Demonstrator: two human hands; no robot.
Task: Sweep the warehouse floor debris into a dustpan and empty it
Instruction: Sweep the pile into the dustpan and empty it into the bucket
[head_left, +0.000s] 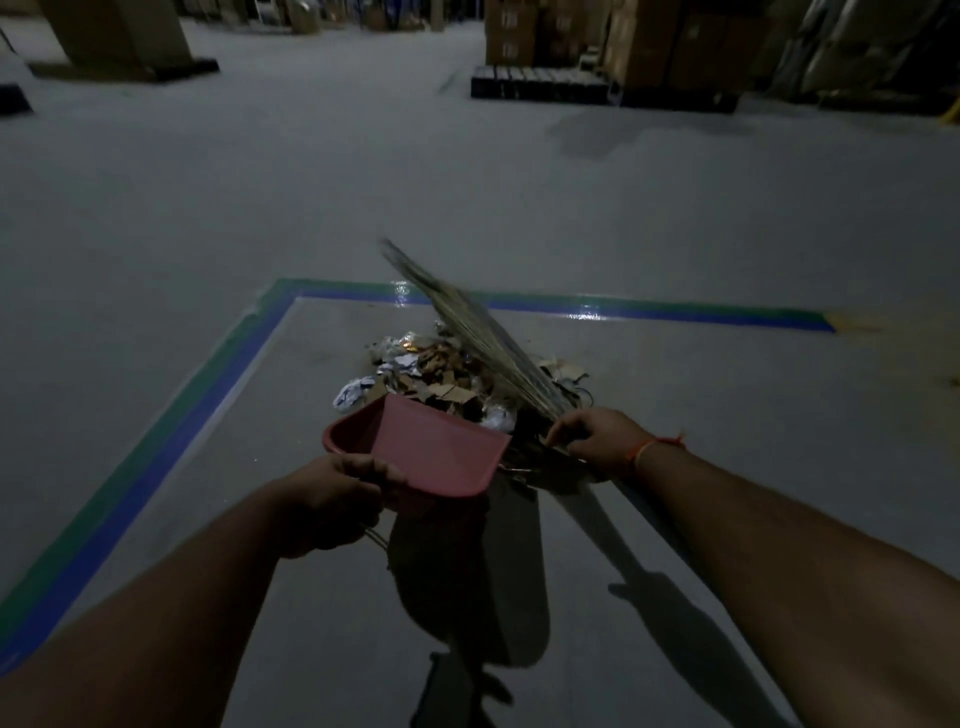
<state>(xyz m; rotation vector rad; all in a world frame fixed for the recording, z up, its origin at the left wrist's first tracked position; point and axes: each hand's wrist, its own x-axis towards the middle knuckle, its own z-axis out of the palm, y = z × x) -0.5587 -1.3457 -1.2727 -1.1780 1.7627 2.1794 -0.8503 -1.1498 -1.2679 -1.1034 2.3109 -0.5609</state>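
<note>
Item: floor sweep, gathering stage; debris not yet in the pan.

Dustpan (431, 449): pink moulded plastic, smooth, rounded corners, shallow walls; held tilted at centre frame, mouth toward the pile at its 12 o'clock; appears empty.
Left hand (337, 493): fingers curled round the dustpan's near edge or handle, gripping firmly.
Broom (467, 322): bundle of thin straw-coloured stalks, fanned and blurred, slanting from the right hand up toward 11 o'clock across the pile.
Right hand (597, 439): at 3 o'clock of the dustpan, fingers closed round the broom's bound end.
Debris pile (441, 374): torn brown cardboard, crumpled white paper, a few shiny scraps; light, ragged, loosely heaped just beyond the pan's lip.
Floor (311, 208): grey, smooth, slightly glossy; blue-and-green painted border (156, 457) cornering at 10 o'clock.
Stacked cartons (649, 47) on dark pallets at 1 o'clock, well apart.

Next move, by judgement: lower the pan's lip flat to the floor; draw the stalks toward it in short strokes, since light paper may scatter.
</note>
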